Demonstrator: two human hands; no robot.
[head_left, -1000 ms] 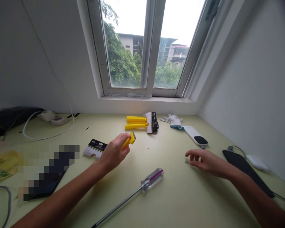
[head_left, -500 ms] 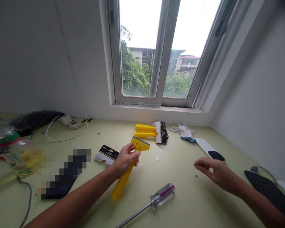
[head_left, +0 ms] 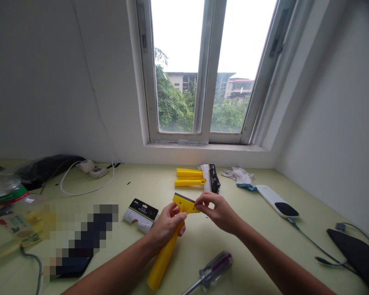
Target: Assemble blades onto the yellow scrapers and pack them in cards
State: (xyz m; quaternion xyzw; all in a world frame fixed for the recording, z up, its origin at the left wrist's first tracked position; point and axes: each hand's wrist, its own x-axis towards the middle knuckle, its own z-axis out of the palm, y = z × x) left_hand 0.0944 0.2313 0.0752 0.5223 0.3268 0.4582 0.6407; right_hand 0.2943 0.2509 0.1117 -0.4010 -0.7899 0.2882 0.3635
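My left hand (head_left: 171, 223) is closed around the upper handle of a yellow scraper (head_left: 162, 262), its wide head with a grey blade edge tilted up and away. At the right end of that head, my right hand (head_left: 217, 211) has thumb and forefinger pinched together against the scraper. Whatever lies between those fingertips is too small to make out. A screwdriver (head_left: 217, 266) with a clear and purple handle lies on the table below the hands. Left of the scraper rests a black and white packaging card (head_left: 141, 213).
Several yellow scrapers (head_left: 189, 182) in packaging lie below the window. Behind on the right are white gloves (head_left: 240, 176) and a white device (head_left: 276, 200) with a cable. A bottle (head_left: 15, 209), a dark blurred-out object (head_left: 83, 241) and a white cable (head_left: 86, 193) occupy the left side.
My right hand has moved left from the open table to the scraper head. The small metal piece below it no longer shows. The view has tilted slightly upward.
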